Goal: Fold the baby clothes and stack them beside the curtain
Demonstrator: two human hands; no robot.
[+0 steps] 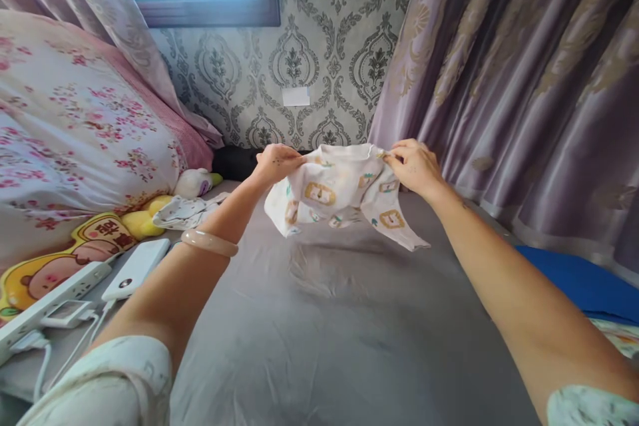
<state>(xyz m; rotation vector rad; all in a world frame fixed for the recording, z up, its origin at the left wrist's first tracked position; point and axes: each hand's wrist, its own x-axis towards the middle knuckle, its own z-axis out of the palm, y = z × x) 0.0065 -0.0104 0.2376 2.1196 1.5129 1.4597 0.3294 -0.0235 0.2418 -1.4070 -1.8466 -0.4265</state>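
A small white long-sleeved baby shirt (339,190) with lion-face prints hangs spread out over the grey bed sheet (349,346). My left hand (278,165) pinches it at the left shoulder, and my right hand (415,166) pinches the right shoulder. Between them the neckline faces up, and both sleeves droop to the sides. The lower part of the shirt folds away underneath, so its hem is hard to make out. A pale bangle circles my left wrist.
Along the left side lie a power strip (64,309) with plugged-in cables, a white power bank (136,269), a yellow plush toy (150,216) and a folded white garment (182,212). Floral bedding (84,126) is heaped behind them. Blue fabric (579,283) lies at right, beside the purple curtain (514,93).
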